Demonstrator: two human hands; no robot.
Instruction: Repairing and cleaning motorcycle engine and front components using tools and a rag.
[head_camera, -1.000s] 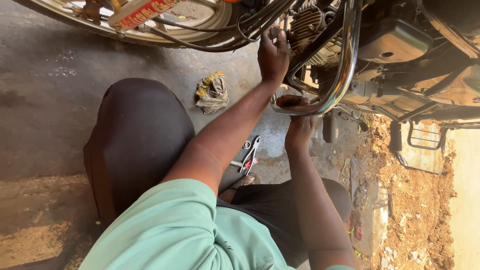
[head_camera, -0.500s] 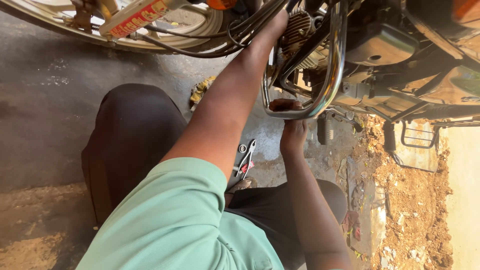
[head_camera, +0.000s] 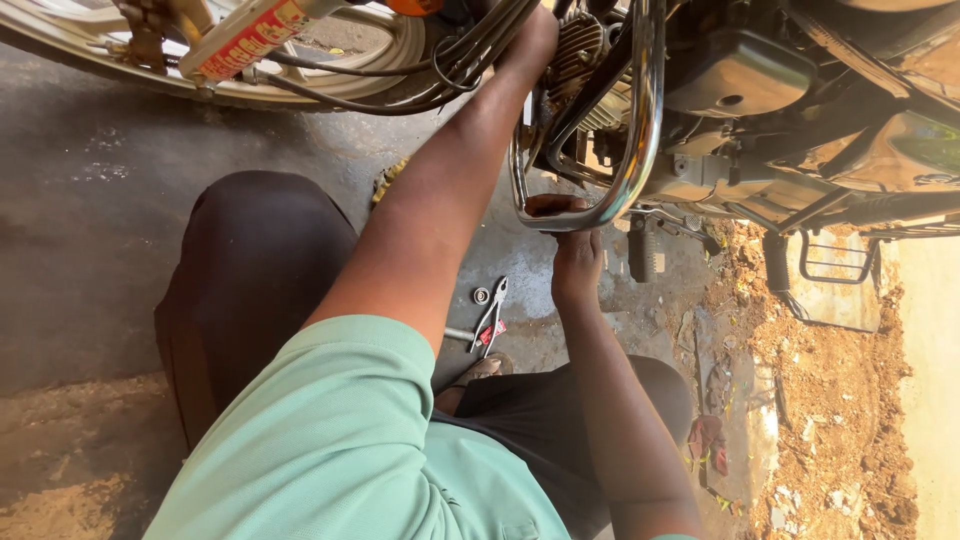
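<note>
A motorcycle stands in front of me, its chrome crash guard curving down beside the finned engine. My left hand reaches up past a bundle of black cables to the engine; its fingers are hidden at the frame's top edge. My right hand comes up from below and grips the bottom bend of the crash guard, with fingers curled over the tube. My knee in dark trousers is at the left.
Red-handled pliers and a small metal ring lie on the concrete between my arms. A yellow rag peeks out behind my left forearm. The front wheel is at top left, a footpeg beside my right hand, and loose dirt at right.
My left hand has moved up from the crash guard's upper part into the engine area behind the cables. My right hand has kept its grip on the guard's bottom bend.
</note>
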